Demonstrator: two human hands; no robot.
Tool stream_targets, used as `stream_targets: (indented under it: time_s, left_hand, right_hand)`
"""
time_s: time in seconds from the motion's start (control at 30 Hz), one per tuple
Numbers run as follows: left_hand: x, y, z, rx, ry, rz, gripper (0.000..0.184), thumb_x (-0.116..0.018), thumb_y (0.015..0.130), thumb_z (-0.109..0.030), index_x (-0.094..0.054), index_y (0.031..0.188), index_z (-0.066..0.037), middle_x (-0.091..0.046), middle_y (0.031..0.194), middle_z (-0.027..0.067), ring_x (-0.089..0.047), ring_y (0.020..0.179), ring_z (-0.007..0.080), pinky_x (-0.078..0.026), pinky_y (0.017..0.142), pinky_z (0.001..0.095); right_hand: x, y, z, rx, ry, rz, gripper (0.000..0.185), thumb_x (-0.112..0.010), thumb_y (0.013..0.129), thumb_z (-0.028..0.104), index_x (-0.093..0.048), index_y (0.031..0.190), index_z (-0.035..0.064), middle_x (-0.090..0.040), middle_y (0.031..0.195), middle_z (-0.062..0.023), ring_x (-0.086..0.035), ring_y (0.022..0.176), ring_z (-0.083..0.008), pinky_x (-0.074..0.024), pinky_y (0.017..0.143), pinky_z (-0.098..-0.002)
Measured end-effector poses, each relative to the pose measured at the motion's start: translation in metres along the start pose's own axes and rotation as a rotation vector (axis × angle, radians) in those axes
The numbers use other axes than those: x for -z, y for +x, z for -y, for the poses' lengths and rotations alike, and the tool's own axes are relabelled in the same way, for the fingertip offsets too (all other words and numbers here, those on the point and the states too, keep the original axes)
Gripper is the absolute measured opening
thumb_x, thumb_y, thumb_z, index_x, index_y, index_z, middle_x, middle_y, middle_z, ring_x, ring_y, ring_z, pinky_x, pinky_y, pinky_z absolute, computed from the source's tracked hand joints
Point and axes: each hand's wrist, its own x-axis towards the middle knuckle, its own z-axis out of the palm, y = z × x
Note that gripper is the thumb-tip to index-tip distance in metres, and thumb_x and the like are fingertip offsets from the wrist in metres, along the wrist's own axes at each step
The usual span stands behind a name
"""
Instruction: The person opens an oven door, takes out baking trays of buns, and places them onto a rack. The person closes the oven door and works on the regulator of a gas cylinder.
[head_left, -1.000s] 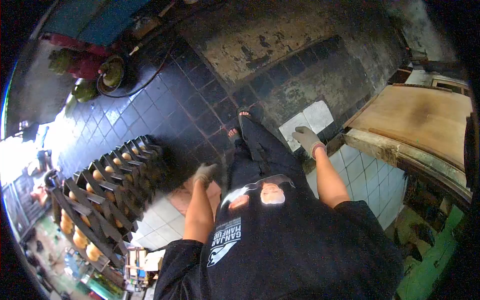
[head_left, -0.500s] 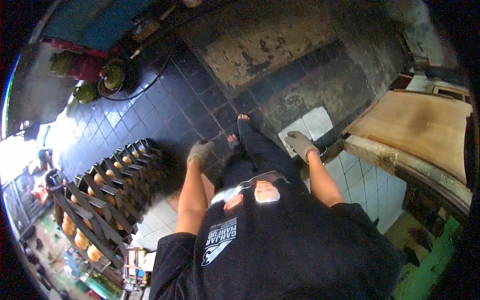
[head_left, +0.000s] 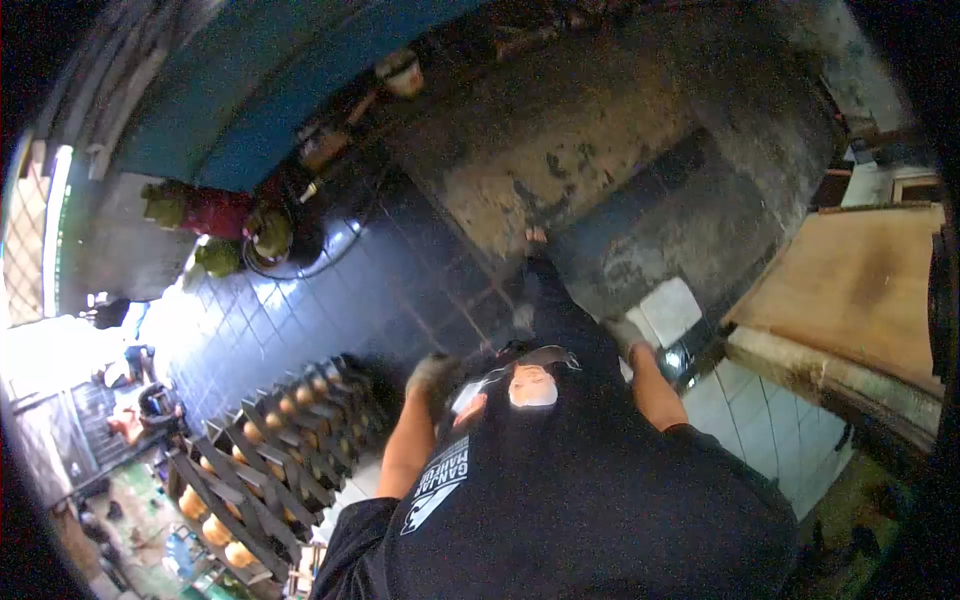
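Observation:
My left hand (head_left: 432, 377), in a light glove, hangs beside the black shirt (head_left: 600, 470) at the centre left. The glove is blurred and its fingers do not show clearly. On the other side of my body, my right hand (head_left: 627, 336), gloved too, is smeared by motion near a white square slab (head_left: 668, 312) on the floor. No object can be made out in either hand. One bare-toed foot (head_left: 536, 235) is stretched forward on the floor.
A dark slatted rack (head_left: 270, 450) with pale round items stands at lower left. Green cylinders (head_left: 270, 233) with a hose are at upper left, near a blue surface (head_left: 270, 100). To the right is a board-topped counter (head_left: 850, 290) with a tiled side (head_left: 765, 420).
The view has shifted, so the rack and cylinders appear farther right and lower. One foot has moved forward. Both hands have become blurred beside the body.

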Motion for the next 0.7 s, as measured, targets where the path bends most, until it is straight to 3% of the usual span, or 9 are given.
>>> stream_targets:
  time_s: [0.03, 0.13, 0.17, 0.2, 0.23, 0.3, 0.47, 0.53, 0.7]
  left_hand:
    - [0.003, 0.007, -0.003, -0.072, 0.051, -0.060, 0.061, -0.083, 0.097, -0.043, -0.076, 0.142, -0.002, -0.082, 0.132, 0.0181, -0.077, 0.120, 0.0345, -0.057, 0.104, 0.0456]
    - [0.025, -0.034, -0.051, 0.149, -0.129, -0.044, 0.063, -0.072, 0.101, -0.056, -0.078, 0.138, -0.005, -0.082, 0.132, 0.0195, -0.077, 0.125, 0.0357, -0.057, 0.106, 0.0465]
    - [0.025, 0.039, -0.018, -0.162, 0.600, -0.068, 0.065, -0.060, 0.105, -0.060, -0.076, 0.141, -0.008, -0.077, 0.143, 0.0206, -0.072, 0.136, 0.0383, -0.055, 0.112, 0.0490]
    - [0.037, 0.073, -0.010, -0.287, 0.612, -0.014, 0.066, -0.055, 0.107, -0.061, -0.075, 0.144, -0.011, -0.071, 0.151, 0.0220, -0.066, 0.144, 0.0415, -0.051, 0.117, 0.0512]
    - [0.045, 0.059, -0.045, -0.359, 0.780, -0.143, 0.035, -0.065, 0.109, -0.034, -0.081, 0.135, -0.017, -0.082, 0.127, 0.0215, -0.078, 0.117, 0.0383, -0.059, 0.104, 0.0453]
    - [0.065, 0.106, -0.102, -0.088, 0.466, -0.156, 0.036, -0.066, 0.109, -0.032, -0.081, 0.137, -0.015, -0.081, 0.134, 0.0208, -0.078, 0.119, 0.0351, -0.058, 0.106, 0.0466]
    - [0.127, 0.105, -0.317, -0.190, -0.466, -0.248, 0.058, -0.074, 0.098, -0.048, -0.077, 0.131, -0.001, -0.082, 0.127, 0.0192, -0.077, 0.115, 0.0340, -0.057, 0.098, 0.0449]
    - [0.148, 0.065, -0.400, -0.316, -0.465, -0.313, 0.057, -0.073, 0.099, -0.046, -0.077, 0.132, -0.001, -0.081, 0.127, 0.0187, -0.076, 0.114, 0.0319, -0.057, 0.097, 0.0437]
    - [0.190, 0.069, -0.481, -0.517, -0.472, -0.246, 0.062, -0.071, 0.100, -0.047, -0.073, 0.144, -0.002, -0.080, 0.136, 0.0201, -0.075, 0.122, 0.0340, -0.056, 0.103, 0.0437]
  right_hand:
    - [-0.006, 0.056, -0.066, 0.121, -0.032, 0.003, 0.054, -0.070, 0.104, 0.041, -0.073, 0.147, 0.0076, -0.078, 0.131, -0.0119, -0.071, 0.115, -0.0297, -0.0543, 0.104, -0.0427]
    - [0.076, 0.013, 0.084, -0.291, -0.419, 0.168, 0.060, -0.065, 0.106, 0.048, -0.068, 0.157, 0.0158, -0.069, 0.160, -0.0092, -0.066, 0.143, -0.0380, -0.0541, 0.114, -0.0473]
    - [0.097, 0.023, 0.119, -0.300, -0.353, 0.071, 0.059, -0.063, 0.107, 0.048, -0.069, 0.155, 0.0144, -0.069, 0.159, -0.0117, -0.066, 0.143, -0.0382, -0.0538, 0.114, -0.0484]
    - [0.120, 0.038, 0.153, -0.306, -0.286, -0.038, 0.059, -0.062, 0.108, 0.049, -0.070, 0.154, 0.0129, -0.069, 0.158, -0.0141, -0.066, 0.144, -0.0384, -0.0535, 0.114, -0.0495]
    - [0.142, 0.060, 0.186, -0.294, -0.253, -0.117, 0.059, -0.061, 0.108, 0.050, -0.070, 0.152, 0.0114, -0.069, 0.158, -0.0165, -0.066, 0.144, -0.0387, -0.0532, 0.115, -0.0506]
    - [0.189, 0.106, 0.252, -0.182, -0.310, -0.121, 0.061, -0.058, 0.109, 0.049, -0.069, 0.152, 0.0077, -0.067, 0.159, -0.0202, -0.063, 0.147, -0.0401, -0.0511, 0.117, -0.0513]
    - [0.258, 0.177, 0.471, 0.136, -0.282, -0.285, 0.067, -0.056, 0.109, 0.046, -0.061, 0.160, 0.0027, -0.059, 0.167, -0.0233, -0.054, 0.155, -0.0439, -0.0436, 0.125, -0.0498]
    - [0.270, 0.194, 0.578, 0.542, -0.442, -0.272, 0.066, -0.054, 0.112, 0.047, -0.060, 0.160, 0.0037, -0.059, 0.167, -0.0230, -0.054, 0.154, -0.0441, -0.0437, 0.125, -0.0489]
    - [0.245, 0.167, 0.909, 1.040, -0.176, -0.361, 0.063, -0.061, 0.112, 0.045, -0.060, 0.161, 0.0064, -0.062, 0.163, -0.0181, -0.060, 0.149, -0.0404, -0.0471, 0.124, -0.0474]
